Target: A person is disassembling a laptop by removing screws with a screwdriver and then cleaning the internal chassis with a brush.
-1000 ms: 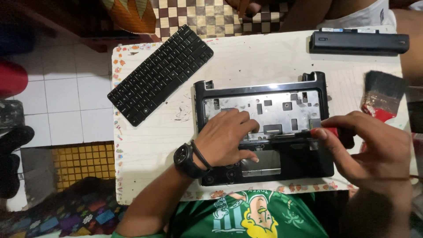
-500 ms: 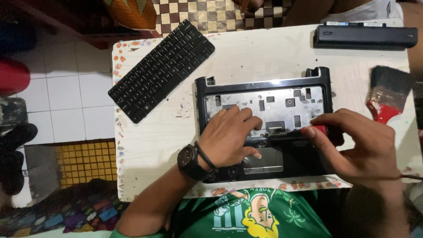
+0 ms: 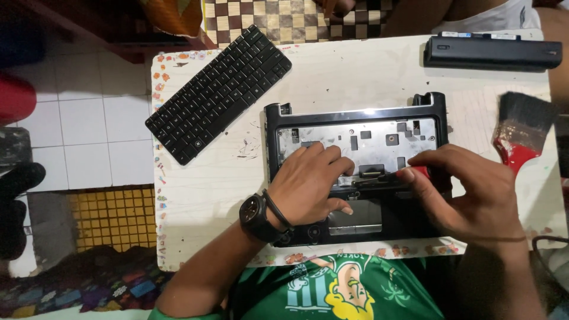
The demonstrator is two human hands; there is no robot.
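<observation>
— What is the work set on?

— A small pale table (image 3: 308, 77), scuffed and speckled, with a border of little coloured figures along its left and near edges. To the left lies a white tiled floor (image 3: 89, 136), then a patch of small yellow tiles (image 3: 112, 216); a brown-and-cream checkered cloth (image 3: 278, 18) shows at the far side.

— And what lies on the table?

— A black laptop base (image 3: 355, 118) with its keyboard taken out, so the silvery metal tray with dark slots is bare. The loose black keyboard (image 3: 219, 89) lies tilted at the far left. A long black battery bar (image 3: 492, 53) sits far right, and a red-handled brush with dark bristles (image 3: 518, 127) lies right of the base.

— Where are the hands?

— The left hand (image 3: 311, 186), a black watch (image 3: 256, 214) on its wrist, rests flat on the base's middle, fingers spread over the tray and the palm rest beside the touchpad (image 3: 355, 214). The right hand (image 3: 468, 195) pinches a screwdriver with a red-and-black handle (image 3: 409, 175), its tip pointing left at the strip between tray and touchpad, just beside the left fingers.
</observation>
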